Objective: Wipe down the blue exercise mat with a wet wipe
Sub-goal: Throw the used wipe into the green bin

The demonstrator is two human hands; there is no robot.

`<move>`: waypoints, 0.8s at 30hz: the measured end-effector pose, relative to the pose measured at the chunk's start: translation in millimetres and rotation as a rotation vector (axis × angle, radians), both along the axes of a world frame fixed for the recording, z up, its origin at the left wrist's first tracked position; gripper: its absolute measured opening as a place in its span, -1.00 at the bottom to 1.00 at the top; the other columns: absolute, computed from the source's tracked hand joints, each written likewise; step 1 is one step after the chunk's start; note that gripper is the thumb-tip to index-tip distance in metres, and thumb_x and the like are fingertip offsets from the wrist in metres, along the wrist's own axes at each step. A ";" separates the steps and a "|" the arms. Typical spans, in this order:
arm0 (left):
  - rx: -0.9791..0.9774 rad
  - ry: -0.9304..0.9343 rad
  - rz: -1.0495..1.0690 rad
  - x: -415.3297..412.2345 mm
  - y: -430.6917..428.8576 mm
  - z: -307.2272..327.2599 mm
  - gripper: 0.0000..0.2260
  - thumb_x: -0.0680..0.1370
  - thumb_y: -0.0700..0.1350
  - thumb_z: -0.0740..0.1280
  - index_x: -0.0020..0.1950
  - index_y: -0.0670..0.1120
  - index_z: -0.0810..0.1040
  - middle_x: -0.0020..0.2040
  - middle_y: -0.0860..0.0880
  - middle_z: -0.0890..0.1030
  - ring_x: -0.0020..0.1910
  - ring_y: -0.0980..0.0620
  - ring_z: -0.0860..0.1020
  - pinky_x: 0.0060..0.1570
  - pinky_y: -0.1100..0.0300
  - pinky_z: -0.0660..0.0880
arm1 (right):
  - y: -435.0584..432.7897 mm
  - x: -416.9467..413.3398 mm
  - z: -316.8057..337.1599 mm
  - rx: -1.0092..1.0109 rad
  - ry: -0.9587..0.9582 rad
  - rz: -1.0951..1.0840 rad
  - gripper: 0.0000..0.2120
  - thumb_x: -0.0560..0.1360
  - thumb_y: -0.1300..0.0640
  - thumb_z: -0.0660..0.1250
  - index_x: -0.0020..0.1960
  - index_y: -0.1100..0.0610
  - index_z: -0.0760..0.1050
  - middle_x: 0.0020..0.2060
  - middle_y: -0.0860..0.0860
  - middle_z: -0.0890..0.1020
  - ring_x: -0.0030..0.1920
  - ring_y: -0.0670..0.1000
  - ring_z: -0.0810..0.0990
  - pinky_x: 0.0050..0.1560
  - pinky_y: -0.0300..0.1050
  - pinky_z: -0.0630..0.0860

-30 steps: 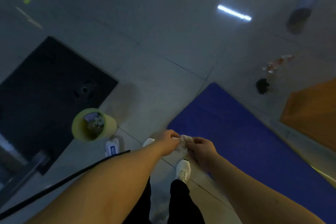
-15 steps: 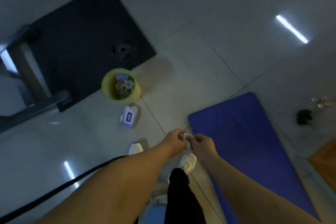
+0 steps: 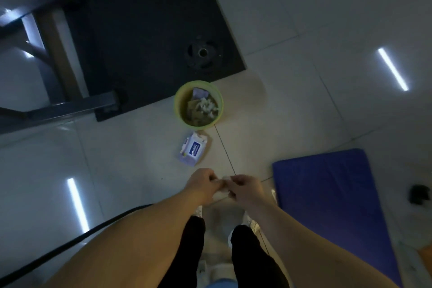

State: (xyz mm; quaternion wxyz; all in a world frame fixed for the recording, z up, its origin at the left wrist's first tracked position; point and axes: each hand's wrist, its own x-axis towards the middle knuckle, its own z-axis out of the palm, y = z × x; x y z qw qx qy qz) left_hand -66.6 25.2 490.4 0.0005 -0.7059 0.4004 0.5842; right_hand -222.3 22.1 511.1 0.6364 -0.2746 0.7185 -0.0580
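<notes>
Left hand [image 3: 203, 186] and right hand [image 3: 245, 186] both pinch a crumpled wet wipe [image 3: 225, 185] between them; blue exercise mat [image 3: 332, 196] right of the right hand, wipes pack [image 3: 193, 148] and yellow bin [image 3: 198, 104] beyond.

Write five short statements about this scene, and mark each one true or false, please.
1. The left hand and the right hand both pinch a white wipe between them. True.
2. The wipe is pressed flat on the blue mat. False: the hands hold it in the air, to the left of the mat and not touching it.
3. The yellow-green bin has rubbish in it. True.
4. The pack of wipes lies inside the bin. False: it lies on the floor tiles beside the bin, on the side nearer the person.
5. A weight plate lies on the black floor mat. True.
</notes>
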 end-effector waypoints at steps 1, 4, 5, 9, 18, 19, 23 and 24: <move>0.001 0.026 0.006 13.4 -5.4 -8.6 -0.77 0.52 0.00 0.45 -0.23 -0.11 0.54 -0.28 -0.15 0.61 -0.29 -0.08 0.56 -0.16 0.00 0.54 | -7.8 10.4 -11.3 -0.010 0.026 0.065 -0.86 0.53 0.11 0.48 -0.06 0.19 0.68 -0.27 0.25 0.69 -0.36 0.00 0.56 -0.25 -0.04 0.58; -0.018 0.064 0.100 41.8 -29.8 -42.2 -0.82 0.59 -0.07 0.39 -0.19 -0.10 0.58 -0.35 -0.06 0.60 -0.38 0.03 0.53 -0.18 0.09 0.55 | -43.9 37.6 -49.9 -0.062 0.106 0.188 -0.84 0.48 0.08 0.53 -0.10 0.18 0.66 -0.30 0.21 0.70 -0.42 -0.04 0.56 -0.28 -0.06 0.58; -0.029 0.050 0.121 47.8 -41.3 -53.4 -0.83 0.61 -0.09 0.36 -0.16 -0.08 0.59 -0.34 -0.04 0.59 -0.39 0.05 0.53 -0.23 0.17 0.54 | -59.3 46.1 -62.2 -0.079 0.132 0.205 -0.83 0.46 0.08 0.54 -0.10 0.18 0.64 -0.31 0.18 0.69 -0.42 -0.05 0.57 -0.33 -0.11 0.56; -0.154 -0.120 0.158 64.3 -97.5 -118.9 -0.83 0.62 -0.04 0.31 -0.12 -0.03 0.62 -0.26 -0.02 0.58 -0.21 -0.06 0.60 -0.20 0.13 0.52 | -128.8 82.2 -132.9 -0.256 0.239 0.347 -0.82 0.46 0.06 0.49 -0.22 0.11 0.54 -0.33 0.07 0.64 -0.29 0.10 0.63 -0.32 -0.04 0.55; -0.225 -0.354 0.234 89.5 -175.7 -247.4 -0.81 0.57 0.06 0.35 -0.04 -0.04 0.64 -0.10 -0.09 0.65 -0.07 -0.14 0.60 -0.12 0.13 0.40 | -211.8 127.8 -279.2 -0.410 0.386 0.568 -0.78 0.57 0.12 0.30 0.09 0.21 0.64 0.03 0.19 0.68 0.08 0.20 0.63 -0.10 -0.11 0.44; -0.222 -0.366 0.241 90.3 -177.4 -258.3 -0.85 0.59 -0.04 0.33 0.06 -0.04 0.65 0.01 -0.12 0.66 0.05 -0.16 0.61 -0.05 0.13 0.42 | -213.2 127.5 -291.2 -0.384 0.373 0.535 -0.77 0.57 0.14 0.30 0.11 0.21 0.64 0.03 0.18 0.68 0.08 0.19 0.64 -0.08 -0.10 0.49; -0.162 -0.401 0.244 91.2 -174.9 -270.3 -0.63 0.61 -0.16 0.29 0.43 -0.08 0.48 0.37 -0.15 0.53 0.34 -0.17 0.49 0.26 0.08 0.41 | -211.2 122.1 -311.9 -0.263 0.218 0.346 -0.71 0.53 0.26 0.29 0.23 0.17 0.60 0.09 0.19 0.66 0.11 0.22 0.65 0.14 0.10 0.62; -0.149 -0.405 0.236 91.1 -173.6 -270.3 -0.62 0.61 -0.15 0.29 0.44 -0.07 0.47 0.37 -0.14 0.52 0.33 -0.17 0.49 0.23 0.08 0.41 | -207.6 120.7 -310.5 -0.230 0.185 0.278 -0.70 0.52 0.27 0.28 0.21 0.12 0.61 0.06 0.17 0.66 0.08 0.23 0.66 0.13 0.14 0.63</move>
